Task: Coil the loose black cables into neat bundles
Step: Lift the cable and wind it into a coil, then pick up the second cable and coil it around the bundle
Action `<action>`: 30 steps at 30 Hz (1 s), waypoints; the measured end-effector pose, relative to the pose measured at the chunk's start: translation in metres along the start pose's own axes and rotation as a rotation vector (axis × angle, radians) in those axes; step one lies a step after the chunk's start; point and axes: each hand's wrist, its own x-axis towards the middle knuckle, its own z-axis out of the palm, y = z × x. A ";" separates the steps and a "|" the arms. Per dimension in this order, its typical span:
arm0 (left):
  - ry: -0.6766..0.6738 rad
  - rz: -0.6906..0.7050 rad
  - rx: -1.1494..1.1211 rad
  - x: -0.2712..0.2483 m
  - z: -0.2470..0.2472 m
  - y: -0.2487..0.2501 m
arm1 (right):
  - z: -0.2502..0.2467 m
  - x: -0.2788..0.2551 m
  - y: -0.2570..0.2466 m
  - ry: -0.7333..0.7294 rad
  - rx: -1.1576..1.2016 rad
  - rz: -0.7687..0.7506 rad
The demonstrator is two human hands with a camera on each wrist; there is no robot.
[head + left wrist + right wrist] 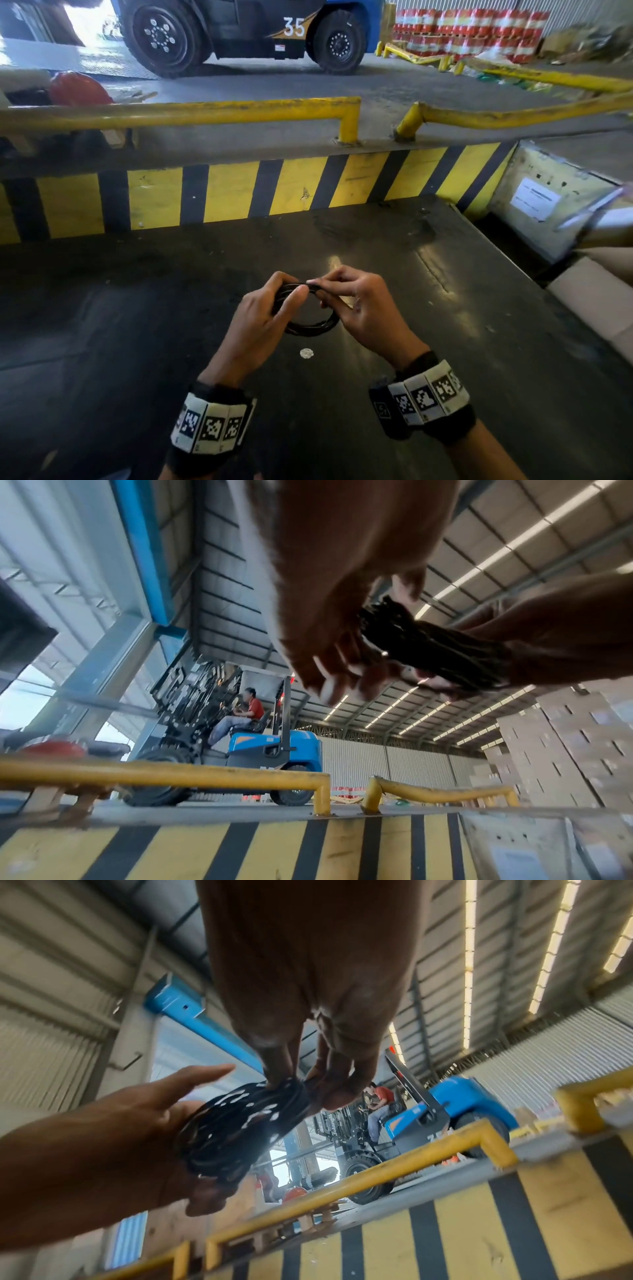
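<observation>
A black cable coil (310, 325) of several loops hangs above the dark table (137, 325) between both hands. My left hand (274, 305) grips its left side, thumb over the top. My right hand (346, 294) pinches the strands at the top right. In the left wrist view the cable coil (435, 645) shows as a thick bunch running from my left hand (342, 653) into the right hand's fingers (555, 647). The right wrist view shows the cable coil (240, 1123) ringed over my left hand (143, 1123), with my right hand (294, 1080) pinching its upper edge.
A small white scrap (306, 353) lies on the table below the coil. A yellow and black striped wall (239, 192) borders the far edge, topped by yellow rails (178, 111). A forklift (246, 739) with a driver stands beyond. Cardboard boxes (596, 294) sit at the right.
</observation>
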 end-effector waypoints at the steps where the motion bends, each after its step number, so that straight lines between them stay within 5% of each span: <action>1: -0.060 -0.006 0.040 -0.001 0.002 0.001 | -0.004 -0.004 0.002 -0.026 -0.025 -0.013; 8: -0.216 -0.158 -0.100 -0.006 0.045 0.008 | -0.027 -0.039 0.026 -0.094 -0.052 0.054; 16: -0.199 -0.249 -0.045 -0.012 0.105 -0.023 | -0.015 -0.094 0.067 0.076 0.076 0.310; 22: -0.409 -0.328 0.138 -0.020 0.165 -0.075 | 0.021 -0.163 0.114 0.207 0.060 0.592; 30: -0.628 -0.467 0.256 -0.029 0.199 -0.125 | 0.045 -0.199 0.156 0.034 0.094 0.858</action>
